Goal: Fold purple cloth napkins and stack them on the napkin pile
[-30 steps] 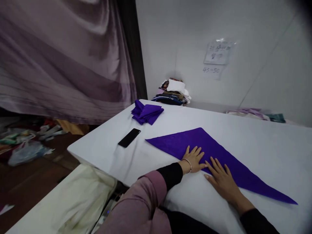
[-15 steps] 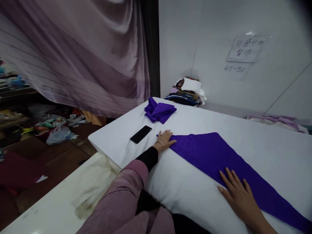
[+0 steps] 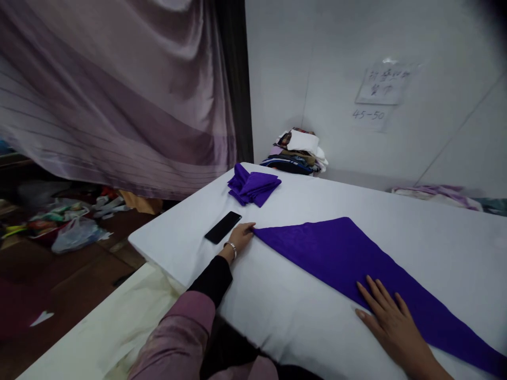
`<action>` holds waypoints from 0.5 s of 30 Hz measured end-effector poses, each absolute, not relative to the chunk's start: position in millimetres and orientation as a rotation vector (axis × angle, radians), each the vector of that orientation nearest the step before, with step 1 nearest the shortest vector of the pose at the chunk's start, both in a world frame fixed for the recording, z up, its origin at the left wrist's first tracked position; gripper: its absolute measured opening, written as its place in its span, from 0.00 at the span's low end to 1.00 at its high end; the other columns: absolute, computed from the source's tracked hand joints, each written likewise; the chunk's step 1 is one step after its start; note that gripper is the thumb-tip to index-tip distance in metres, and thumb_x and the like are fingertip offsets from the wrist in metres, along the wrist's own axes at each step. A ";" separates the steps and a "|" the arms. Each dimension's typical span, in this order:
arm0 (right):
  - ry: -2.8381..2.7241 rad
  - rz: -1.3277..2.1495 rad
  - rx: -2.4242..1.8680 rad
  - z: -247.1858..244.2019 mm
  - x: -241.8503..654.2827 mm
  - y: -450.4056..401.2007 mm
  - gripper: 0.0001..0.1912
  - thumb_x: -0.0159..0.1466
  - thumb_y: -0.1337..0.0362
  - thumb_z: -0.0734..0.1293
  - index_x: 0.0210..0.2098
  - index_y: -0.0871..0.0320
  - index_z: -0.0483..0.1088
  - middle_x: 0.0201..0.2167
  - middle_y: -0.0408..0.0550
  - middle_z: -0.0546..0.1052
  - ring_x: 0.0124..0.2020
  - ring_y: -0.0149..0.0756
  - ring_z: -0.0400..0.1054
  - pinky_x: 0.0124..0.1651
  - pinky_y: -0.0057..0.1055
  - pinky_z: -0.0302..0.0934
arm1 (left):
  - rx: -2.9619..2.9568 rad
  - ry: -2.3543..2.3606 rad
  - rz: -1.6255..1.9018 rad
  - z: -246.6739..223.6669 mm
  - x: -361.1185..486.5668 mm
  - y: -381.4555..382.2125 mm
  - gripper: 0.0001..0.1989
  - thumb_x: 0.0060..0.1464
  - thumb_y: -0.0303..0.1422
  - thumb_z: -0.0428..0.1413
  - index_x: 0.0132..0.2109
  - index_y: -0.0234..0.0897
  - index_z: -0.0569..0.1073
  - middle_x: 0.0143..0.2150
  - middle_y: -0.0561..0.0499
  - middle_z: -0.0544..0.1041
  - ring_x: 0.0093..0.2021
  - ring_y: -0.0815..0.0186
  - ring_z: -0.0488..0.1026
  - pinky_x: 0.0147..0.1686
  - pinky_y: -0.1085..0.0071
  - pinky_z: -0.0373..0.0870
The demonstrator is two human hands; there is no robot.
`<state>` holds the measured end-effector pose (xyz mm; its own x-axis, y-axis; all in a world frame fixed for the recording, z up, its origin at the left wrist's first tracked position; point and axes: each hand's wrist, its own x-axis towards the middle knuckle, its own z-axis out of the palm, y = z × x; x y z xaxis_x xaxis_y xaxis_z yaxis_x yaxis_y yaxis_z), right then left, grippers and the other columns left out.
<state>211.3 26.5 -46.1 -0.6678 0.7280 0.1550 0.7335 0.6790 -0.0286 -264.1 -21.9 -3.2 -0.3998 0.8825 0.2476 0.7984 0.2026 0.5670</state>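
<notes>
A purple cloth napkin (image 3: 336,258) lies spread as a long triangle on the white-covered table (image 3: 317,316), its blunt peak pointing away from me. At its left tip, my left hand (image 3: 241,236) pinches the corner between thumb and fingers. My right hand (image 3: 390,316) rests flat with fingers spread on the near folded edge, partly on the purple cloth and partly over the white cover. The napkin's right tip runs off toward the right edge of the view.
A folded purple cloth bundle (image 3: 253,184) and a black phone (image 3: 224,227) lie on the table beyond my left hand. Stacked clothes (image 3: 295,153) sit by the wall. A curtain (image 3: 158,95) hangs at left, above plastic bags (image 3: 77,235) on the floor.
My left hand has gone from lying spread on the napkin's left end to pinching its corner tip. The right hand stays flat in place. The view has shifted slightly.
</notes>
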 end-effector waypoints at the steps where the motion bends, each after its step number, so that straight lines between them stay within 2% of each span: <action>1: -2.741 -0.033 -1.210 -43.9 210.4 26.1 0.33 0.63 0.44 0.53 0.64 0.49 0.49 0.65 0.48 0.48 0.65 0.48 0.40 0.61 0.56 0.39 | 1.636 2.325 0.982 -3.0 -265.5 -20.6 0.19 0.45 0.23 0.53 0.46 0.39 0.73 0.42 0.51 0.77 0.45 0.64 0.71 0.49 0.66 0.67; 8: -2.758 0.017 -1.205 -34.2 215.3 20.2 0.31 0.64 0.45 0.53 0.63 0.48 0.49 0.65 0.48 0.48 0.65 0.48 0.41 0.61 0.55 0.40 | 1.628 2.253 1.016 5.8 -268.2 -35.8 0.16 0.47 0.26 0.51 0.43 0.39 0.75 0.40 0.50 0.75 0.41 0.64 0.72 0.42 0.66 0.70; 15: -2.757 -0.055 -1.107 -43.5 229.6 15.9 0.32 0.63 0.44 0.54 0.63 0.48 0.49 0.65 0.48 0.49 0.64 0.49 0.43 0.60 0.55 0.41 | 1.618 2.261 0.924 10.1 -265.4 -56.0 0.15 0.49 0.26 0.51 0.43 0.40 0.75 0.37 0.51 0.76 0.39 0.65 0.72 0.44 0.66 0.68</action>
<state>229.6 15.9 -43.5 -0.7100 0.6830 0.1713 0.6893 0.7239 -0.0294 -265.4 -56.0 10.1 -0.3746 0.9090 0.1827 0.7767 0.2000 0.5973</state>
